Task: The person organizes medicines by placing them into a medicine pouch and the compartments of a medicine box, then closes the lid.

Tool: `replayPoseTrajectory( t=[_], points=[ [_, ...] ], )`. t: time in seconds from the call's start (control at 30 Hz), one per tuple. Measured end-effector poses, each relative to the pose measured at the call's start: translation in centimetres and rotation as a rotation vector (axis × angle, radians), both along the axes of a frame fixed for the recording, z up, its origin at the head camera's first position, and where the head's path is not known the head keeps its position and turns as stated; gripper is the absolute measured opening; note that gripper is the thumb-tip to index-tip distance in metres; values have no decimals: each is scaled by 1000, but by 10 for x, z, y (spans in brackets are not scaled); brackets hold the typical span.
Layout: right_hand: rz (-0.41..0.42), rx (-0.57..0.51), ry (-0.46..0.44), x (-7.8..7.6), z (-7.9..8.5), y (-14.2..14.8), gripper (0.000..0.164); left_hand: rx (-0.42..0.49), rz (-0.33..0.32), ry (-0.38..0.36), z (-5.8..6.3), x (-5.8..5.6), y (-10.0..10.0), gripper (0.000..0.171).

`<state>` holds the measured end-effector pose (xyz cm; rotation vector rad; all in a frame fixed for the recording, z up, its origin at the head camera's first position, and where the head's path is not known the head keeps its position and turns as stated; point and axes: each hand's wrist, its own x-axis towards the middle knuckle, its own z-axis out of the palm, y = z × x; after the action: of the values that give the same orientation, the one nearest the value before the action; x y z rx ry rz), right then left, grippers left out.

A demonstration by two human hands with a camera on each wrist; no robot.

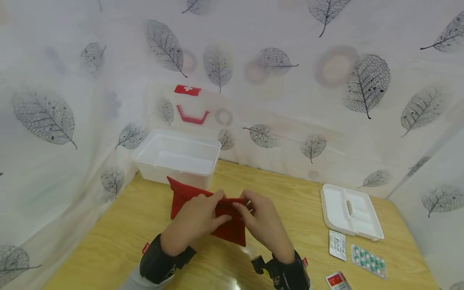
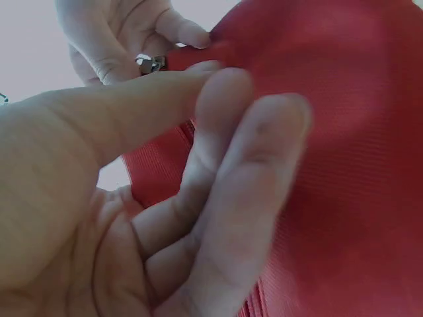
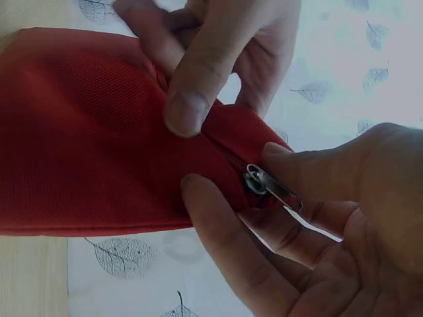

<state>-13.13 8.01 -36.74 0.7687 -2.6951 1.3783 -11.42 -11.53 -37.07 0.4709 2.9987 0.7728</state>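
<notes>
Both hands hold a red fabric pouch [image 1: 232, 231] up over the table, its zippered edge uppermost. My left hand [image 1: 197, 215] grips that edge near its middle, the thumb lying on the near side. At the pouch's right end, my right hand [image 1: 266, 219] pinches the corner between thumb and fingers. A metal zipper pull [image 3: 274, 188] sits at this corner, right beside the right thumb in the right wrist view. The pouch looks flat, and its inside is hidden.
A white plastic bin [image 1: 174, 174] stands at the back left. Behind it are a red handle [image 1: 192, 119] and a red label with a white cross [image 1: 187, 90]. On the right lie a white divided tray [image 1: 335, 209], a silver blister pack [image 1: 338, 245], a green-and-white blister pack [image 1: 369, 261] and a small red-and-white packet [image 1: 338, 281].
</notes>
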Motion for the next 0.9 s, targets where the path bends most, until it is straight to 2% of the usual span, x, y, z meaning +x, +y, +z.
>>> replayPoseTrajectory(
  t=[0.1,0.23,0.33,0.4,0.47,0.53,0.63,0.7,0.8,0.9],
  points=[
    [15,6,9,1,-2,-3,17,34,0,-29,2,0,-1,33],
    [51,28,22,1,-6,-6,16,1,-12,49,-2,-3,-2,24],
    [98,38,3,1,-7,-8,9,-36,2,53,1,-1,-7,19],
    [125,46,-11,1,-7,-10,17,-57,42,20,8,4,-15,15],
    [133,54,-21,1,-9,-12,29,-78,109,-14,18,13,-25,14],
    [123,98,11,-1,-13,-15,36,-110,176,-13,31,24,-37,17],
    [99,186,94,-7,-21,-24,43,-172,250,101,49,39,-54,18],
    [86,246,162,-15,-29,-32,49,-212,291,199,61,43,-65,18],
    [72,272,224,-28,-38,-48,56,-268,345,333,77,35,-79,25],
    [74,265,234,-42,-48,-63,60,-306,378,445,86,14,-92,36]
  ],
)
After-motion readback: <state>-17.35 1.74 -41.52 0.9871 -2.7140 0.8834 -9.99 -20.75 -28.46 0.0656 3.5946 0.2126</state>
